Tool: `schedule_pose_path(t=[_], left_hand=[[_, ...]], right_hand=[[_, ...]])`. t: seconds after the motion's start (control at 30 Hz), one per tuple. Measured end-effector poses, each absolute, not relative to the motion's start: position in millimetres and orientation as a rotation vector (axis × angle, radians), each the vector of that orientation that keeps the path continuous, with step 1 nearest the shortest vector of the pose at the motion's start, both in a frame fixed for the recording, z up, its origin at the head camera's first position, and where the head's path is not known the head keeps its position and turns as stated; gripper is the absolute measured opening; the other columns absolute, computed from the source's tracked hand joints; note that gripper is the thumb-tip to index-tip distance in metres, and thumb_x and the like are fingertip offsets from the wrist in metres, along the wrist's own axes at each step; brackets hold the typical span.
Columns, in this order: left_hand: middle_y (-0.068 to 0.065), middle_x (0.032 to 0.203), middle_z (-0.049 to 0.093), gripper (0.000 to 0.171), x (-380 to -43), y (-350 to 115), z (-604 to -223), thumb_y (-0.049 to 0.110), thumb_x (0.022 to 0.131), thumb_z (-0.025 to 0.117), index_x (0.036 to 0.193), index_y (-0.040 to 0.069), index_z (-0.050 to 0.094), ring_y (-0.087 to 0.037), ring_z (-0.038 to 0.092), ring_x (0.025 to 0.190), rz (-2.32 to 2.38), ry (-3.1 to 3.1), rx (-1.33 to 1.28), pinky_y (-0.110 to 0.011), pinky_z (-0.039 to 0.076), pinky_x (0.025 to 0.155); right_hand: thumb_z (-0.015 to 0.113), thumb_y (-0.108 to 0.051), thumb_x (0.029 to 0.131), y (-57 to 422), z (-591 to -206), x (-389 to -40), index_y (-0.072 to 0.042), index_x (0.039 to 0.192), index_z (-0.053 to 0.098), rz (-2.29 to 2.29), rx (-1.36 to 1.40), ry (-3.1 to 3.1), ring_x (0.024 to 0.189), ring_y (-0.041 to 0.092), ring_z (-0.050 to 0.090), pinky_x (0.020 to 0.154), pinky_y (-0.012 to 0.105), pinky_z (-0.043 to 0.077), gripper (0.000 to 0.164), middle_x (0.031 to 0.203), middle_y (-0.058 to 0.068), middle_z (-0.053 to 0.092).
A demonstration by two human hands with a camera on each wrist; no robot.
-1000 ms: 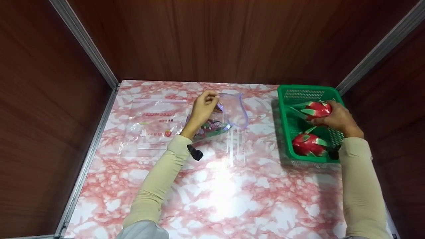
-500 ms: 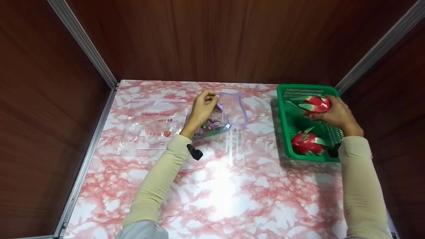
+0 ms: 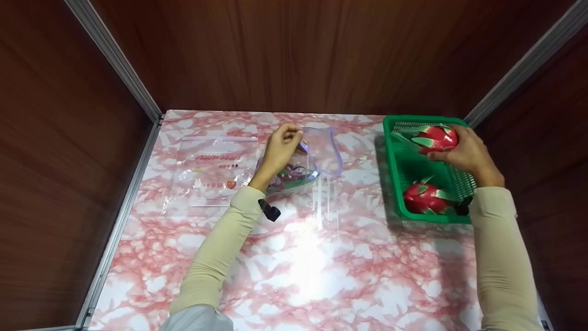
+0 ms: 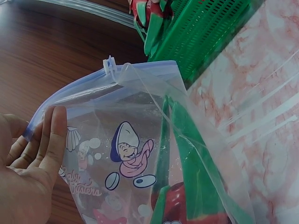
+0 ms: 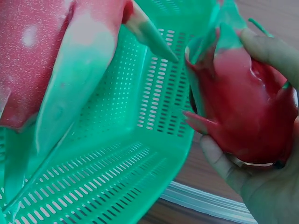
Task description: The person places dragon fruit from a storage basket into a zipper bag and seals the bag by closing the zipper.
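Observation:
My left hand (image 3: 281,149) pinches the purple zip edge of a clear zipper bag (image 3: 325,149) with cartoon prints. Through its film, the left wrist view reveals a dragon fruit (image 4: 175,198) with long green scales inside, and a white slider (image 4: 109,67) on the zip. At the right, my right hand (image 3: 475,154) grips a second dragon fruit (image 3: 438,139), fingers round its red body, over the far end of a green basket (image 3: 391,170). Another dragon fruit (image 3: 425,198) lies in the basket's near end.
A flat clear zipper bag (image 3: 216,172) with strawberry and lettering prints lies on the marbled table (image 3: 275,276), left of my left hand. Brown wood panels (image 3: 294,59) stand behind and at both sides.
My right hand has lifted the dragon fruit and carried it toward the basket's far end. My left hand keeps its place at the bag's edge.

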State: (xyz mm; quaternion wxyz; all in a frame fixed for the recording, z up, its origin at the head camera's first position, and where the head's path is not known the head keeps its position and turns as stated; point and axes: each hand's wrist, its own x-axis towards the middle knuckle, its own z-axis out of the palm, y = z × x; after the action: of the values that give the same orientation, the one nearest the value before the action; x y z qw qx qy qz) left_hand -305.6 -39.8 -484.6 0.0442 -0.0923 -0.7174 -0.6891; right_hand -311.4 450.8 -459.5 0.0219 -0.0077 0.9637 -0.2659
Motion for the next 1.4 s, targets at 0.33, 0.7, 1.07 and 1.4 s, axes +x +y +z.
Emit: schedule_pose_path(t=[0.33,0.7,1.07,1.4], left_hand=[[-0.017,0.095,0.071,0.017,-305.7,-40.2,-485.8,0.007,0.108,0.061,0.12,-0.006,0.064,-0.015,0.073,0.071,-2.197,-2.132,-0.317,-0.035,0.068,0.072],[-0.037,0.105,0.068,0.02,-305.8,-38.8,-484.8,0.006,0.107,0.062,0.12,-0.01,0.063,-0.009,0.07,0.07,-2.186,-2.126,-0.291,-0.028,0.066,0.069],[-0.008,0.094,0.072,0.018,-306.9,-39.0,-483.8,0.008,0.106,0.064,0.117,-0.007,0.067,-0.009,0.07,0.076,-2.074,-2.188,-0.264,-0.023,0.063,0.07],[-0.032,0.102,0.068,0.027,-305.8,-39.0,-482.3,0.006,0.108,0.061,0.124,-0.015,0.06,-0.013,0.071,0.068,-2.243,-2.105,-0.302,-0.033,0.068,0.069]], right_hand=[[0.087,-0.055,0.085,442.7,-452.8,-309.7,-0.011,0.167,0.029,-0.827,-0.038,3.013,0.135,0.056,0.042,0.107,0.081,0.044,0.11,0.154,0.032,0.04],[0.088,-0.055,0.084,432.3,-446.1,-308.4,-0.014,0.166,0.032,-0.858,-0.045,3.027,0.136,0.053,0.041,0.107,0.079,0.046,0.107,0.155,0.027,0.041],[0.088,-0.053,0.084,423.5,-441.8,-305.7,-0.014,0.165,0.033,-0.869,-0.056,3.047,0.138,0.053,0.04,0.111,0.079,0.043,0.105,0.158,0.027,0.041],[0.089,-0.053,0.083,416.8,-439.1,-303.4,-0.015,0.163,0.038,-0.882,-0.106,3.101,0.135,0.051,0.044,0.11,0.077,0.046,0.102,0.156,0.025,0.044]])
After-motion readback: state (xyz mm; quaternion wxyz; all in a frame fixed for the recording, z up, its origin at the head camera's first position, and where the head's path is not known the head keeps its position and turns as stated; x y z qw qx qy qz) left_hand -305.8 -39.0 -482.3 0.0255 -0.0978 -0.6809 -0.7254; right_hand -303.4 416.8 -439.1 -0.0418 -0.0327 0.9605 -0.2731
